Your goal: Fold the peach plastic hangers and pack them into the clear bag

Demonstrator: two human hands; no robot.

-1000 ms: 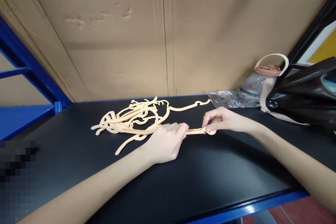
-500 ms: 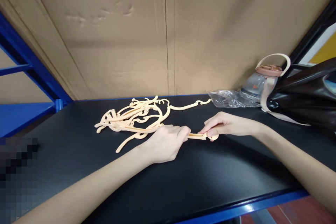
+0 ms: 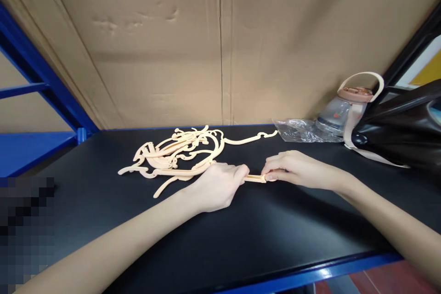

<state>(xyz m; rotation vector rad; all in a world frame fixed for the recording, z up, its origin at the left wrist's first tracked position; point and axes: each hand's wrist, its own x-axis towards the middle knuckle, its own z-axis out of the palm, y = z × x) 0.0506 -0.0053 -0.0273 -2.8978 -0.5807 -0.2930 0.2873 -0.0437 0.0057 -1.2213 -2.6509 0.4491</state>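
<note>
A narrow cream plastic strip [image 3: 255, 178] spans the gap between my two hands, just above the black tabletop. My left hand [image 3: 220, 186] is wrapped round its left part. The fingertips of my right hand [image 3: 287, 169] pinch its right end and mostly cover it. Behind and left of my left hand lies a tangled heap of cream plastic pieces [image 3: 188, 172], curved and hooked like folding hangers. One long hooked piece [image 3: 241, 141] reaches right from the heap, behind my hands.
Crinkled clear plastic [image 3: 298, 131] lies at the back right, beside a bottle [image 3: 339, 110] with a pink lid and strap. A black bag [image 3: 406, 124] fills the right edge. Cardboard [image 3: 155, 55] stands behind the black table [image 3: 241, 239]; blue metal frame [image 3: 48, 73] is at the left.
My right fingers have closed over the strip's rounded right end, which showed before. The hooked pieces at the heap's left end have shifted left and spread. The view has moved slightly.
</note>
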